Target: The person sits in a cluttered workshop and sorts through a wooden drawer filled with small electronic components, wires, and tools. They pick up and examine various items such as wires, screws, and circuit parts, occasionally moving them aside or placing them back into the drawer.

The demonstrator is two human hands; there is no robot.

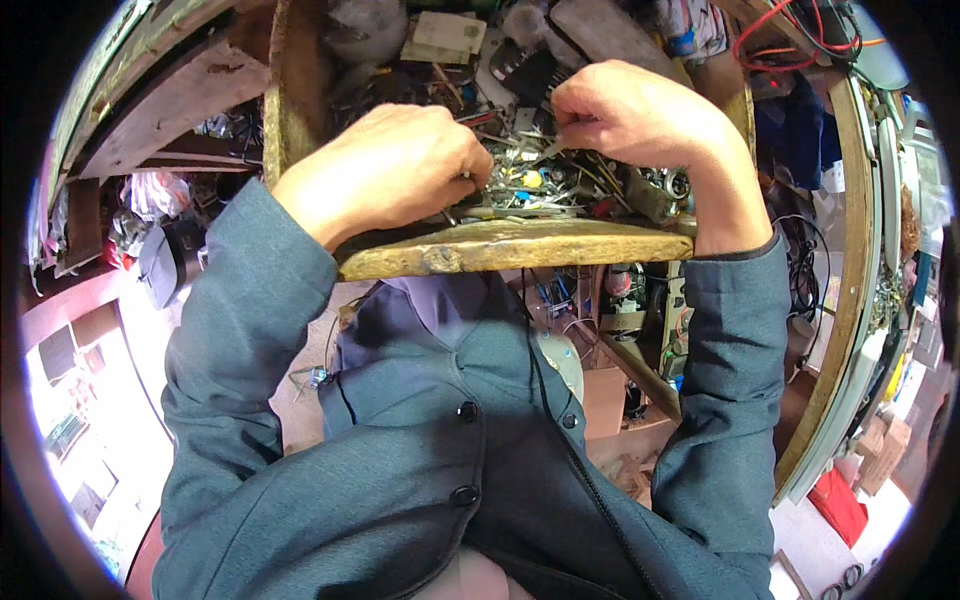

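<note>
A wooden drawer (517, 246) full of loose small parts is pulled out in front of my body. Over its left side is my left hand (401, 166), fingers curled down toward the heap of small parts (536, 180); whether they pinch anything is hidden. My right hand (637, 112) hangs above the right side of the heap with its fingers bent inward. A thin pale piece shows just below those fingertips, but I cannot tell if it is held. A yellow piece (532, 178) lies among the bits between both hands.
Deeper in the drawer lie a pale flat box (444, 36) and a dark comb-like part (525, 75). Red cables (776, 45) hang at the upper right. A wooden edge (836, 300) runs along the right side. A red item (838, 506) lies at the lower right.
</note>
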